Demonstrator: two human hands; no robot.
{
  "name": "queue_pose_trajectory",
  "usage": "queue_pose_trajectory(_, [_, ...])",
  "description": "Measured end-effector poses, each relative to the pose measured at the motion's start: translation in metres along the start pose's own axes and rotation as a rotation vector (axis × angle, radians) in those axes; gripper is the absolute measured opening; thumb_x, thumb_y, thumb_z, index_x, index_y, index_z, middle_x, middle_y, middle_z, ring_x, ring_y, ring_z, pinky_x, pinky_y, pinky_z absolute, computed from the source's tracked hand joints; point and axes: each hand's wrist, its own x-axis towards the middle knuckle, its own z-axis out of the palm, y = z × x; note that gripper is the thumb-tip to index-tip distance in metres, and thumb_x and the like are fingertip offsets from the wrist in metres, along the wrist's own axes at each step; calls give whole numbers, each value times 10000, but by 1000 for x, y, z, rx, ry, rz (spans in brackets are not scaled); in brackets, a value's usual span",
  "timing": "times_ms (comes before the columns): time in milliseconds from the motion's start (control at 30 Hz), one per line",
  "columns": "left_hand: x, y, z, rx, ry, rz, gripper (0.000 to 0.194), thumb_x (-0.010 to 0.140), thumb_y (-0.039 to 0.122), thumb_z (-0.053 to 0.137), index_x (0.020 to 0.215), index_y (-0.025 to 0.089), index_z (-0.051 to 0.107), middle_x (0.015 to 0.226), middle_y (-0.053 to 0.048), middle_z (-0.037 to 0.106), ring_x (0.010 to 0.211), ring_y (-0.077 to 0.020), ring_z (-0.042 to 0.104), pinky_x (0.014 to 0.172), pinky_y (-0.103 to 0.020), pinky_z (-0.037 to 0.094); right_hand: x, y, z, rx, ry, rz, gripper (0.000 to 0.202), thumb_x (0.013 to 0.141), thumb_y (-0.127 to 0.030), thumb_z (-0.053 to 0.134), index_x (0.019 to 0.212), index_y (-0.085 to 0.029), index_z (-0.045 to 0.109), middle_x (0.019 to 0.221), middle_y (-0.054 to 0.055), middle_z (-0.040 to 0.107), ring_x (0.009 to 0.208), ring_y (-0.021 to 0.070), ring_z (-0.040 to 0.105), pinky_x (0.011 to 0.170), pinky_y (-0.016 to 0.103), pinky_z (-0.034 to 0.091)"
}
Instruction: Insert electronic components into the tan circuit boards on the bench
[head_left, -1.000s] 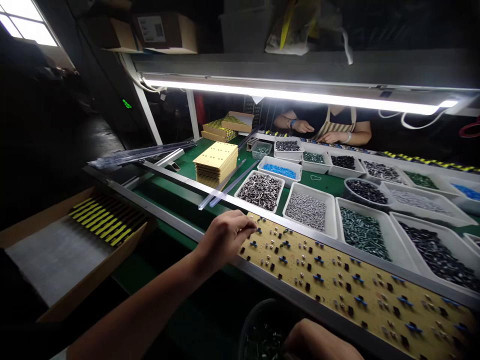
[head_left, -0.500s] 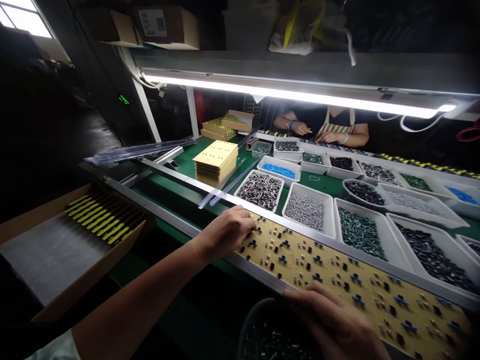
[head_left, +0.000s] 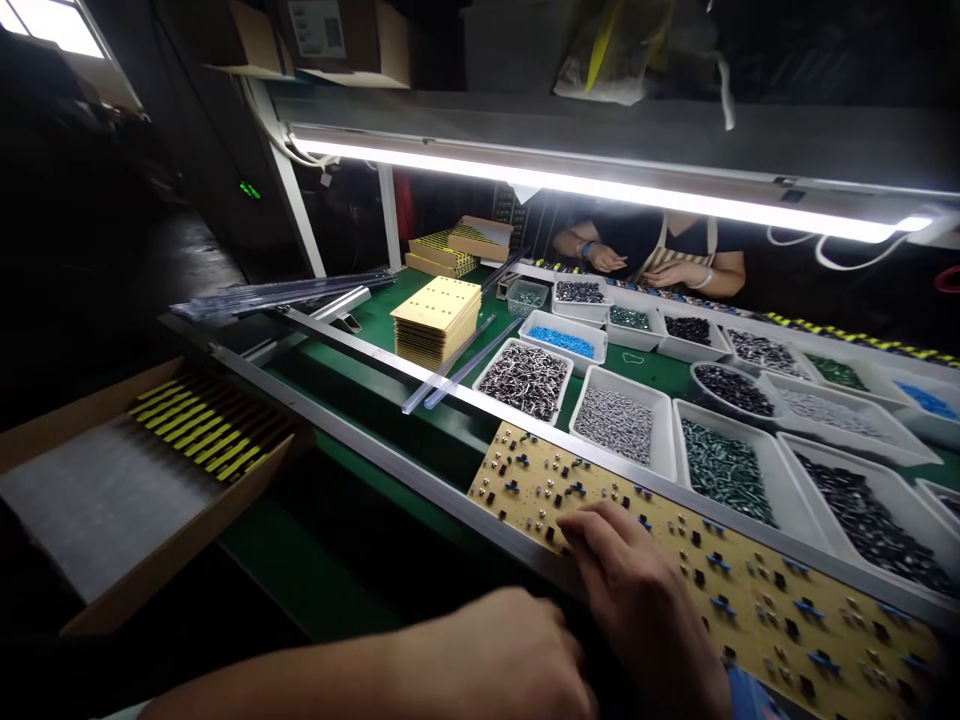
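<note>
Your right hand (head_left: 645,580) is sitting nearer the tan board (head_left: 742,575)

The board, dotted with small parts (head_left: 718,563), is lying ahead of your hands and stretching off to their right, its long axis slanting from beyond your right hand back toward you. That hand is hovering over its left portion, fingers (head_left: 589,522) bunching forward; I cannot tell whether they are pinching anything. Your left hand (head_left: 510,655) is hanging closer to you, leftward and off the board, its fingers pointing into shadow, so I cannot tell its opening or hold.
</note>
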Motion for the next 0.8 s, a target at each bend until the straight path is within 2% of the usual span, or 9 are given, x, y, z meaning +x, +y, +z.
queue_pose_trajectory(33, [3, 5, 16, -31, -57, 21, 255, 820, 237, 771, 606, 220, 632, 604, 2, 626, 528, -173, 525, 392, -325, 324, 1, 0, 2, -8, 9, 1, 203, 1015, -126, 446, 975, -194, 633, 944, 69, 646, 825, 226, 639, 718, 366, 532])
queue_pose_trajectory(100, [9, 9, 39, -11, -71, 0, 301, 816, 289, 786, 587, 218, 604, 566, 6, 614, 464, -164, 464, 352, -332, 262, 2, 0, 4, -24, 17, 4, 194, 1007, -115, 457, 956, -187, 630, 938, 73, 640, 839, 234, 631, 722, 373, 523])
queue_pose_trajectory(167, [10, 8, 49, 45, -10, -23, 331, 832, 320, 781, 583, 214, 592, 542, 8, 605, 442, -160, 420, 353, -331, 253, 3, -1, 4, -32, 6, 19, 199, 1004, -113, 459, 934, -184, 630, 915, 70, 632, 823, 234, 620, 716, 377, 517])
queue_pose_trajectory(233, [7, 7, 50, 77, 82, -1, 330, 826, 309, 796, 587, 211, 591, 531, 19, 592, 440, -153, 398, 367, -328, 266, 4, -1, 4, -31, -1, 34, 210, 1003, -114, 453, 921, -184, 633, 894, 66, 627, 799, 230, 613, 701, 377, 514])
queue_pose_trajectory(400, [-5, 9, 44, 147, 308, 27, 298, 818, 224, 812, 622, 195, 590, 550, 42, 547, 467, -131, 400, 419, -298, 311, 6, -3, 10, -95, 90, 9, 205, 987, -125, 468, 891, -186, 639, 864, 62, 630, 749, 228, 620, 655, 366, 515])
queue_pose_trajectory(533, [-10, 12, 37, 85, 406, -44, 301, 904, 270, 741, 644, 189, 612, 584, 36, 540, 495, -129, 425, 462, -295, 345, 6, -9, 11, -141, 114, -42, 267, 1001, -123, 432, 871, -181, 657, 848, 72, 640, 749, 228, 641, 658, 357, 541])
queue_pose_trajectory(700, [-18, 16, 17, -149, 422, -97, 190, 984, 256, 654, 828, 172, 722, 721, 16, 656, 621, -128, 580, 608, -258, 446, -9, -5, -12, -166, 177, -137, 255, 1037, -192, 446, 1198, -191, 644, 919, 75, 702, 786, 216, 702, 678, 319, 561])
queue_pose_trajectory(733, [-21, 16, 10, -226, 439, -113, 149, 974, 224, 659, 854, 166, 727, 768, 6, 679, 651, -126, 604, 624, -243, 457, -16, -2, -16, -151, 146, -139, 229, 1034, -214, 477, 1202, -211, 632, 922, 63, 714, 777, 205, 713, 674, 300, 562])
queue_pose_trajectory(800, [-27, 14, -6, -351, 509, -208, 79, 930, 144, 680, 874, 152, 734, 823, -14, 704, 695, -125, 637, 642, -214, 473, -34, 4, -18, -93, -35, -175, 111, 990, -222, 562, 1060, -260, 639, 880, 13, 728, 719, 170, 724, 636, 246, 554])
